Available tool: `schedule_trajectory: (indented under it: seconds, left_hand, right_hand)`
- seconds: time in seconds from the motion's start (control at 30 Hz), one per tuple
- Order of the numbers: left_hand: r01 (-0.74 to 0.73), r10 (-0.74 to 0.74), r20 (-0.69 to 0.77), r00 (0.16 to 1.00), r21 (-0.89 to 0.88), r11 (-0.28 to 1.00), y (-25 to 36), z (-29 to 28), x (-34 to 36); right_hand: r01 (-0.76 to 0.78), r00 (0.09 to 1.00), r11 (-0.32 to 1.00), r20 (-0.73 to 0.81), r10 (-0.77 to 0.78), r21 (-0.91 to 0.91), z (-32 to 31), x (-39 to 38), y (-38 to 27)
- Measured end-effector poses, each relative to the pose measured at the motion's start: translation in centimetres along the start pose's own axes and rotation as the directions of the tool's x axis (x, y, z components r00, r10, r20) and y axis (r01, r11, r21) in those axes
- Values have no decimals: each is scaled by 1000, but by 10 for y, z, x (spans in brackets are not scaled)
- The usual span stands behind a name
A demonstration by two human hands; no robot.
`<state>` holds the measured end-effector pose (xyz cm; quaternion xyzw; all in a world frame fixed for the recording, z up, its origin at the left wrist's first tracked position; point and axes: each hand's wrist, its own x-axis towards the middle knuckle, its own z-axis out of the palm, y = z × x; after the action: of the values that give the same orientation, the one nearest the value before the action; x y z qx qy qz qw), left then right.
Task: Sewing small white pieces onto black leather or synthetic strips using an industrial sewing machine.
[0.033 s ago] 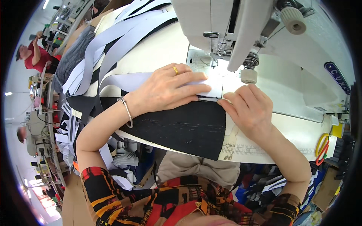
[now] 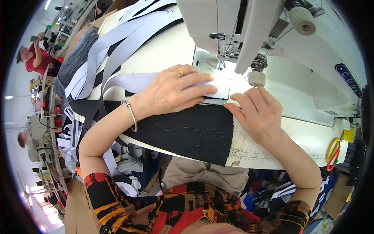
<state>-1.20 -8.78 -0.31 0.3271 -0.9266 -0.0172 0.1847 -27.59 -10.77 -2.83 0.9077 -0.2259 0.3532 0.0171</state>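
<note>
My left hand (image 2: 177, 89) lies flat with its fingers stretched out, pressing a white fabric strip (image 2: 134, 82) and the top of a black cloth piece (image 2: 183, 132) onto the sewing machine table. The fingertips rest on the white strip, just short of the lit needle area (image 2: 221, 65). At the black cloth's upper right corner, my right hand (image 2: 257, 113) is curled, its thumb tip on the cloth edge and its index finger bent above. The far side of that grip is hidden. The sewing machine (image 2: 218, 19) stands directly beyond both hands.
Long white and black strips (image 2: 128, 39) trail over the table's left side. Scissors with yellow and red handles (image 2: 332, 154) sit at the right edge. A printed ruler (image 2: 265, 156) runs along the near edge. A person in a red top (image 2: 39, 58) is at far left.
The white strip and the black cloth's top edge have parted slightly, showing a pale band between them. My right index finger has lifted a little from the thumb; my left hand has barely shifted.
</note>
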Motion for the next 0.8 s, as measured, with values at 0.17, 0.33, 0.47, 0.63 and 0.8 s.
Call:
schedule_trajectory:
  seconds: [0.17, 0.33, 0.47, 0.63, 0.8]
  left_hand:
    - [-26, 27, -33, 999, 28, 999, -5, 3, 1]
    - [-42, 44, -29, 999, 57, 997, -6, 2, -2]
    - [-63, 66, -45, 997, 56, 996, -8, 4, -2]
    - [-71, 77, -75, 994, 82, 994, -9, 4, -3]
    - [-68, 77, -85, 993, 107, 992, -8, 3, -1]
  right_hand:
    - [15, 1000, 999, 14, -14, -30, 5, -2, 2]
    - [-12, 1000, 998, 24, 14, -59, 6, -2, -2]
    - [20, 999, 998, 51, -17, -66, 6, -5, 3]
    - [30, 997, 998, 69, -26, -58, 5, -1, 2]
    - [7, 995, 999, 101, -3, -39, 2, 2, 0]
